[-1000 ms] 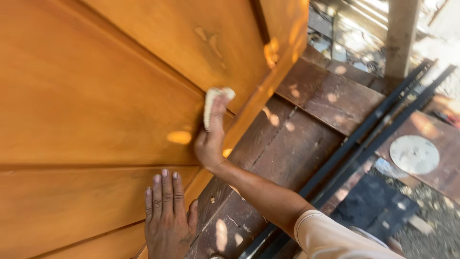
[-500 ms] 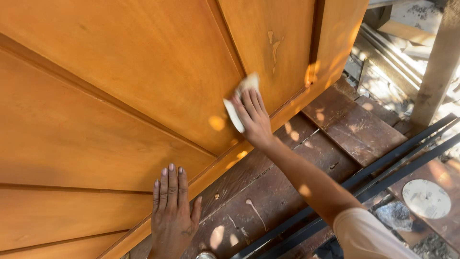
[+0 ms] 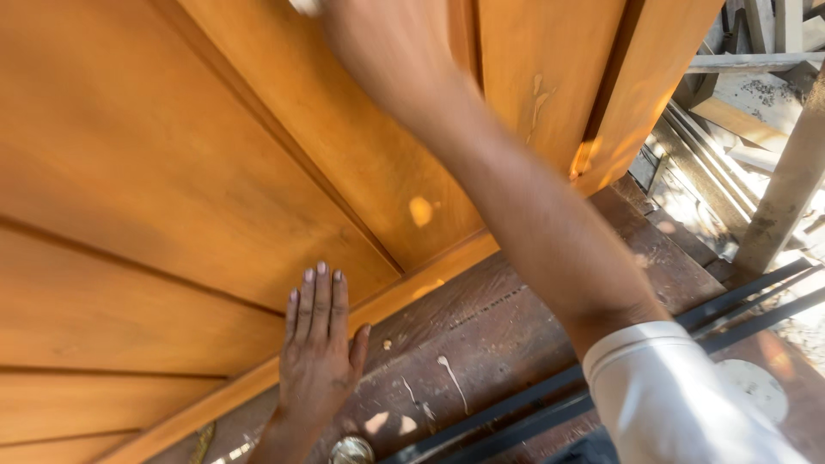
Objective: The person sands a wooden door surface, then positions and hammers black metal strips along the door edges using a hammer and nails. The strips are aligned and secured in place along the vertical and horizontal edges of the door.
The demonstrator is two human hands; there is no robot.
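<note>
**Left hand flat on door edge, right arm stretched up the panel with a pad**

Nearest the camera: white sleeve (image 3: 687, 395) at the lower right corner of the view, right forearm running up and left from it, motion-blurred.

Left hand (image 3: 318, 348) lay palm down near the bottom, fingers straight and close together, thumb out to the right. Fingertips sat on the door's (image 3: 172, 172) lower rail, heel of the hand over the dark bench (image 3: 481, 344) below the door's edge. It held nothing. A small round shiny thing (image 3: 351, 449) sat just beside the wrist at the bottom edge; too cropped to tell what.

Bench was dark brown, worn, with pale drips and spots near the door's lower edge. Black metal bars (image 3: 730, 301) crossed it diagonally on the right side, passing under the sleeve. A pale round patch (image 3: 756, 387) showed just past the bars, partly behind the sleeve.

The door itself was orange-brown varnished wood, tilted across most of the view, with raised panels and grooves. A pale scuff (image 3: 540, 99) marked the stile toward the upper right.

Right hand (image 3: 369, 34) was at the top edge of the view, over the panel's upper part, blurred. A whitish pad (image 3: 305, 7) showed just at its left, cut off by the frame. Finger state: couldn't tell, too blurred and cropped; grip on the pad not visible.

Farthest, upper right: stacked grey timber (image 3: 756, 94) and a leaning post (image 3: 786, 193) in sunlight.
</note>
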